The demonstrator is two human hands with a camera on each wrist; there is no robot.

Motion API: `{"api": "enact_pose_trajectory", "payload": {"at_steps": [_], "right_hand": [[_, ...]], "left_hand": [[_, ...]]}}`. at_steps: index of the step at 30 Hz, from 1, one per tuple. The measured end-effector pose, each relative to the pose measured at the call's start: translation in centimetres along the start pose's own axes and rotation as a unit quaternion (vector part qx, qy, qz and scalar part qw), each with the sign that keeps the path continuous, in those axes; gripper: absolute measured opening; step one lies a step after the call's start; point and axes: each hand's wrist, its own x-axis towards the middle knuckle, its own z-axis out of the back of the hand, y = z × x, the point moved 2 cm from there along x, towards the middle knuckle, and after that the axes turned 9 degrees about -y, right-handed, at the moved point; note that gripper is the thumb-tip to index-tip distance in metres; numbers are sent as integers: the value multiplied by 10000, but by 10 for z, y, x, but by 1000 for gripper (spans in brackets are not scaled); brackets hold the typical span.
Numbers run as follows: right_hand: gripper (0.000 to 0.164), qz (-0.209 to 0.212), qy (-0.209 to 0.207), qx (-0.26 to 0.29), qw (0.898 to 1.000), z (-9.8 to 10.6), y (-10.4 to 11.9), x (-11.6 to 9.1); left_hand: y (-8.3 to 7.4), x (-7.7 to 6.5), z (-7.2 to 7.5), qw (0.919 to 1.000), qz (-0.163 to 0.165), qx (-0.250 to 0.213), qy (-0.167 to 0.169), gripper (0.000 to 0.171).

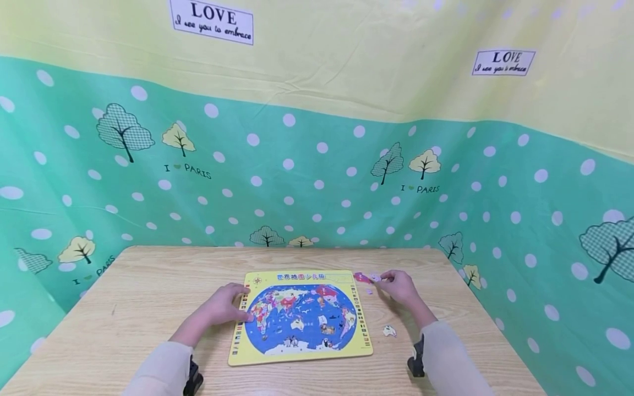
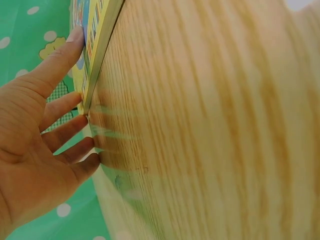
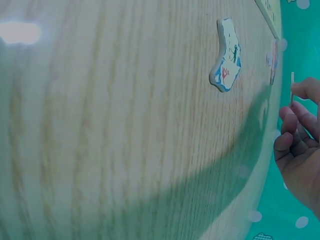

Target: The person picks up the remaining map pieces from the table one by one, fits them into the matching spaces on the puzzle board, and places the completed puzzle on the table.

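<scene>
A yellow-bordered world map puzzle board (image 1: 297,356) with a blue ocean lies flat on the table. My left hand (image 1: 225,305) rests at its left edge. In the left wrist view the thumb (image 2: 62,57) lies over the board's border, and the spread, slightly bent fingers are by its side. Beyond the board's upper right corner, my right hand (image 1: 398,287) pinches a thin puzzle piece (image 3: 292,90) between thumb and fingers; it shows edge-on, so its printed face is hidden in the right wrist view. Beside that hand lies a red-pink puzzle piece (image 1: 363,277).
A white puzzle piece (image 1: 389,330) with blue edges lies right of the board. A small pink piece (image 1: 369,291) sits near the board's upper right corner. The wooden table (image 1: 148,286) meets a green dotted curtain (image 1: 317,203) at the back and sides.
</scene>
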Motion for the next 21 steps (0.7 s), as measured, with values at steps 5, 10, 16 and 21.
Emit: {"api": "enact_pose_trajectory", "payload": {"at_steps": [5, 10, 16, 21], "right_hand": [[33, 48, 1, -20, 10000, 0, 1, -1], [35, -39, 27, 0, 10000, 0, 2, -2], [35, 53, 60, 39, 10000, -1, 3, -3], [35, 104, 54, 42, 9999, -2, 5, -3]], "left_hand": [[-1, 0, 0, 10000, 6, -34, -9, 81], [0, -1, 0, 10000, 13, -42, -16, 80], [1, -1, 0, 10000, -2, -43, -26, 81], [1, -1, -1, 10000, 38, -74, -12, 82]]}}
